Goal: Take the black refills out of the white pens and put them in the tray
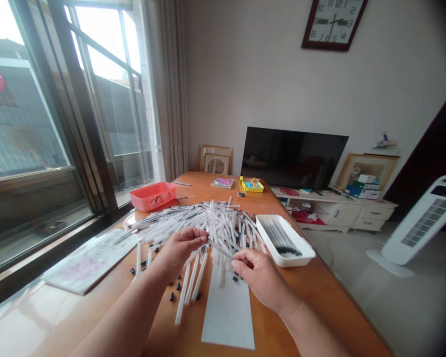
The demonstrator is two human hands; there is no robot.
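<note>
A big heap of white pen barrels (204, 220) lies on the wooden table (319, 292). My left hand (180, 248) and my right hand (260, 275) pinch the two ends of one thin pen part (220, 248) just above the heap's near edge. Small black caps (174, 290) are scattered on the wood below my left hand. A white tray (299, 260) with dark refills in it stands right of the heap, close to my right hand. A white sheet (228, 312) lies under my hands.
A pink tray (152, 196) stands at the back left by the window. Papers (92, 260) lie at the left edge. Small colourful books and boxes (250, 185) sit at the far end. Beyond are a television, a cabinet and a white fan (419, 223).
</note>
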